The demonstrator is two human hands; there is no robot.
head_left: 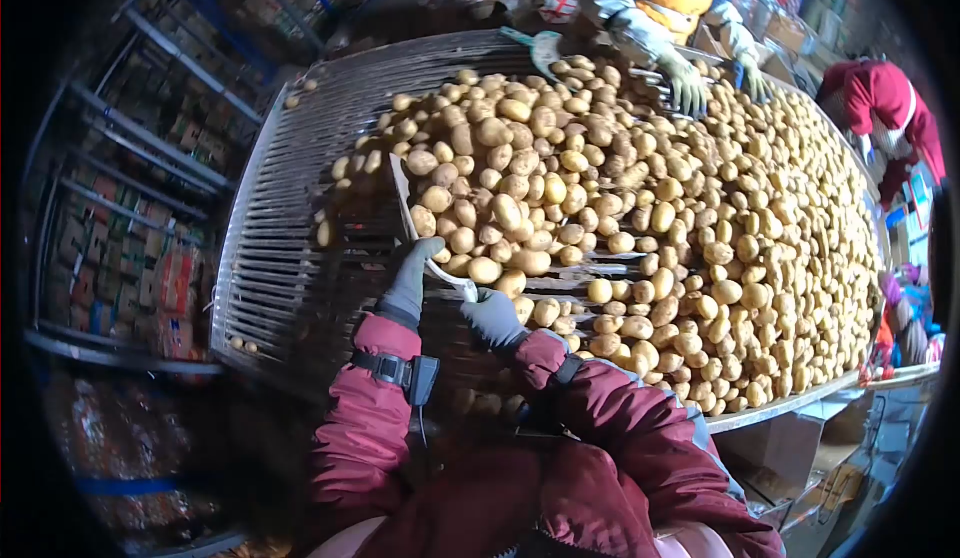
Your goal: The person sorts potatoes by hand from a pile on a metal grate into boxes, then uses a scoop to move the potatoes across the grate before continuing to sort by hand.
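Pale flat paddle lies slanted across the near left part of the slatted grey metal table, its blade against the left fringe of the heap of yellow-brown potatoes that covers the middle and right. The grey-gloved left hand has its fingers wrapped round the handle, and the grey-gloved right hand has its fingers clamped on the handle's near end. At the far edge, a co-worker's green-gloved hand rests on the potatoes.

The scraper looks smooth plastic, potatoes matt, table ribbed metal.
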